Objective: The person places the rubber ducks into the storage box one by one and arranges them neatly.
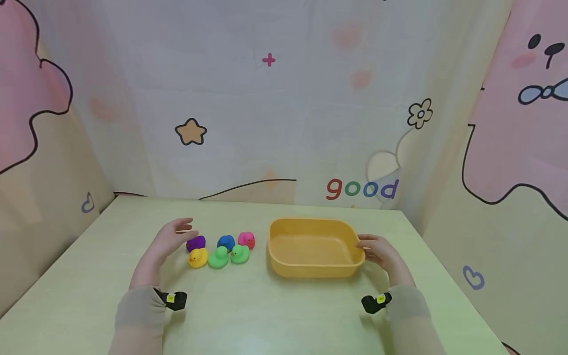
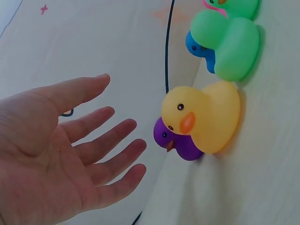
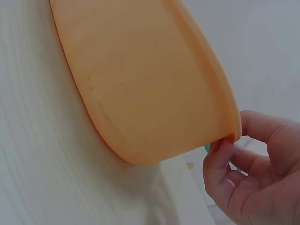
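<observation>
A yellow plastic basin (image 1: 312, 271) stands right of centre on the table. My right hand (image 1: 378, 250) pinches its right rim; in the right wrist view the thumb lies over the lip and the curled fingers are beneath it. To the left, several rubber ducks sit in a cluster. My left hand (image 1: 173, 236) hovers beside the purple duck (image 1: 195, 244), its fingers relaxed and nothing in its palm. In front of that one is the yellow duck (image 1: 198, 258). Nearer the basin are two green ducks (image 1: 219, 258), a blue duck (image 1: 226, 241) and a pink duck (image 1: 246, 239).
The pale table (image 1: 266, 315) runs back to a printed fabric wall (image 1: 275, 123), with more fabric on both sides. A gap of bare tabletop lies between the ducks and the basin. Each wrist carries a small black camera (image 1: 176, 301).
</observation>
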`<move>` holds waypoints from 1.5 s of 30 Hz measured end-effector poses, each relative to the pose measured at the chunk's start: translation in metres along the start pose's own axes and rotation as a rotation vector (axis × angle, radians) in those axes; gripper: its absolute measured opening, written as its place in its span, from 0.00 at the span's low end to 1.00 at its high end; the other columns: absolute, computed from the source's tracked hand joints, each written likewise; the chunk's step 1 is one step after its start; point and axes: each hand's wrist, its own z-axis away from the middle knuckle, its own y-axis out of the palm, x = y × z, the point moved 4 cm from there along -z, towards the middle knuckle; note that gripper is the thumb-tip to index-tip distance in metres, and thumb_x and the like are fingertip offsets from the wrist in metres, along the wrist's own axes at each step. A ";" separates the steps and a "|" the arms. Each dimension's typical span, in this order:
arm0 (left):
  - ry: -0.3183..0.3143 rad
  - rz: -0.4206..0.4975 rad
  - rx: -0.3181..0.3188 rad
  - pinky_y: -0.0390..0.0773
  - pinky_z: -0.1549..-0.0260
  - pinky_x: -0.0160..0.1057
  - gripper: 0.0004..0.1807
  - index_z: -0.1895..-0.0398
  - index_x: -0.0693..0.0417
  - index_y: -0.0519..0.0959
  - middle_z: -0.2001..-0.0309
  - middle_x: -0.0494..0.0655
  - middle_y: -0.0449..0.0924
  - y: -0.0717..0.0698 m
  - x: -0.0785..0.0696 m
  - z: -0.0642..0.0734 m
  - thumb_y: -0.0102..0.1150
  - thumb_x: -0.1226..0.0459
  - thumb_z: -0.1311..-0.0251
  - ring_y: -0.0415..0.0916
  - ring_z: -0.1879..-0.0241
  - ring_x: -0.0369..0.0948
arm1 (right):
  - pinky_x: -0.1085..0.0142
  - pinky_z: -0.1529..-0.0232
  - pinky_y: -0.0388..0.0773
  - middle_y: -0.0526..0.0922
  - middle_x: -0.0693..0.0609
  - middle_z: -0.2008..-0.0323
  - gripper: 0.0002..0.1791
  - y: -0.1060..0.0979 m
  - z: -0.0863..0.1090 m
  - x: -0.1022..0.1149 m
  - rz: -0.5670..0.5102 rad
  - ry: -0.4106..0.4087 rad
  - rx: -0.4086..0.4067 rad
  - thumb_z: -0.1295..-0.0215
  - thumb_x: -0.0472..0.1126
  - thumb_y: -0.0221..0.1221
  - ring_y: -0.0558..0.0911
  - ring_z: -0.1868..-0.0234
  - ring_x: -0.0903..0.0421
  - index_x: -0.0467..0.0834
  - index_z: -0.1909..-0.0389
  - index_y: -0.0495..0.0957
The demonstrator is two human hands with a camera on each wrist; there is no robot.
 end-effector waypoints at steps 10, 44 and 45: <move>-0.091 -0.018 0.043 0.58 0.34 0.65 0.34 0.26 0.65 0.53 0.30 0.73 0.55 0.008 0.022 -0.006 0.48 0.58 0.28 0.54 0.31 0.67 | 0.74 0.59 0.82 0.78 0.47 0.48 0.34 0.008 -0.013 -0.017 -0.208 -0.016 0.119 0.29 0.35 0.53 0.80 0.63 0.64 0.28 0.28 0.51; -0.119 -0.042 0.046 0.66 0.38 0.62 0.29 0.31 0.72 0.60 0.36 0.76 0.62 0.017 0.036 -0.017 0.52 0.69 0.32 0.63 0.37 0.66 | 0.77 0.61 0.80 0.85 0.57 0.58 0.20 0.021 -0.001 -0.041 -0.780 -0.061 0.229 0.24 0.32 0.43 0.84 0.62 0.65 0.54 0.57 0.82; -0.103 -0.045 0.039 0.65 0.37 0.62 0.28 0.32 0.73 0.60 0.36 0.76 0.63 0.017 0.035 -0.017 0.52 0.70 0.33 0.63 0.37 0.66 | 0.77 0.61 0.80 0.85 0.57 0.58 0.20 0.021 -0.001 -0.040 -0.770 -0.074 0.225 0.24 0.32 0.43 0.84 0.62 0.65 0.54 0.57 0.82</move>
